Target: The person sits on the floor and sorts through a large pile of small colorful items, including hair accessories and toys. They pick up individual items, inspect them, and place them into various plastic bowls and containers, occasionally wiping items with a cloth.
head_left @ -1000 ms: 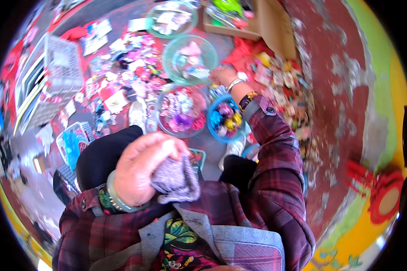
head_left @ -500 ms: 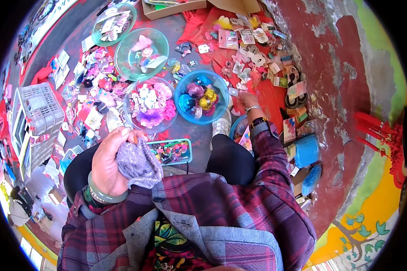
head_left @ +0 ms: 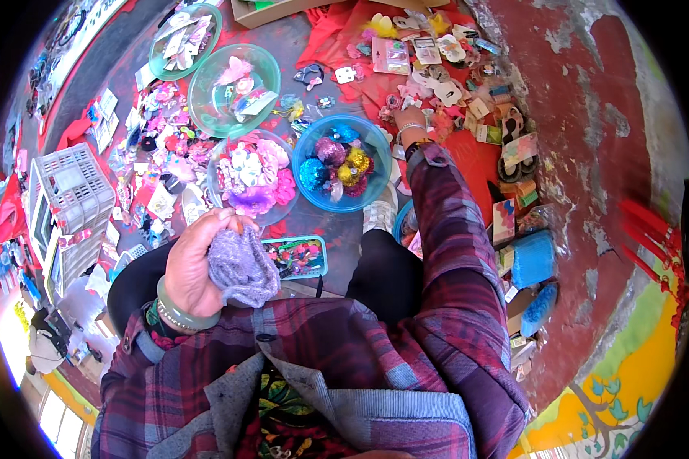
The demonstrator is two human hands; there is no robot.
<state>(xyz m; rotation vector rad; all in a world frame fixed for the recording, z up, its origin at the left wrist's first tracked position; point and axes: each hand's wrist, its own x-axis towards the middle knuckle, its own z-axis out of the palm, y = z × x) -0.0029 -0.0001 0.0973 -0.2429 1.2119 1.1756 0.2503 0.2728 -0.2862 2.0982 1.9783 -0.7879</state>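
Note:
My left hand [head_left: 194,264] is closed, pinching a crumpled grey-purple cloth [head_left: 243,265] in front of my chest. My right hand [head_left: 411,120] is stretched forward over the pile of small hair accessories [head_left: 445,93] on the red cloth [head_left: 473,170]; its fingers are too small and blended with the pile to make out. Just left of that hand stands a blue bowl [head_left: 302,191] of glittery balls in blue, purple and gold. A clear bowl [head_left: 217,200] of pink and white hair pieces touches its left side.
Two green bowls [head_left: 195,107], [head_left: 155,65] stand farther off. A small turquoise tray [head_left: 325,258] of colourful bits sits between my knees. Loose accessories [head_left: 180,141] cover the left floor beside a grey plastic crate [head_left: 73,183]. At right are blue packs [head_left: 533,258] and a peeling wall [head_left: 582,176].
My right hand has moved forward and slightly left, farther into the accessory pile, with the arm straighter. My left hand still grips the cloth, which has shifted slightly.

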